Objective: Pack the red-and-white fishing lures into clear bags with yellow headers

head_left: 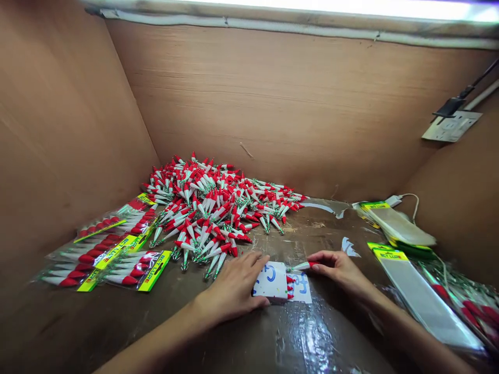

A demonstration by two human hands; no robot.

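Observation:
My left hand [244, 283] grips the left end of a small white box [273, 280] with blue handwriting, thumb along its near side and fingers across the far side. Red tips of several lures [289, 288] stick out of the box's right side, above a white card [304, 288] with blue letters. My right hand [337, 267] is closed in a pinch on the red end of a red-and-white fishing lure [302, 266]. That lure points left, its green hook end at the box's far right corner. The inside of the box is hidden.
A large heap of red-and-white lures [218, 202] lies at the back. Filled packets with yellow labels [156, 272] lie at left. On the right are clear plastic bags [421, 296], another stack of bags [397, 223] and more packed lures [473, 306]. Wooden walls [273, 114] enclose the table.

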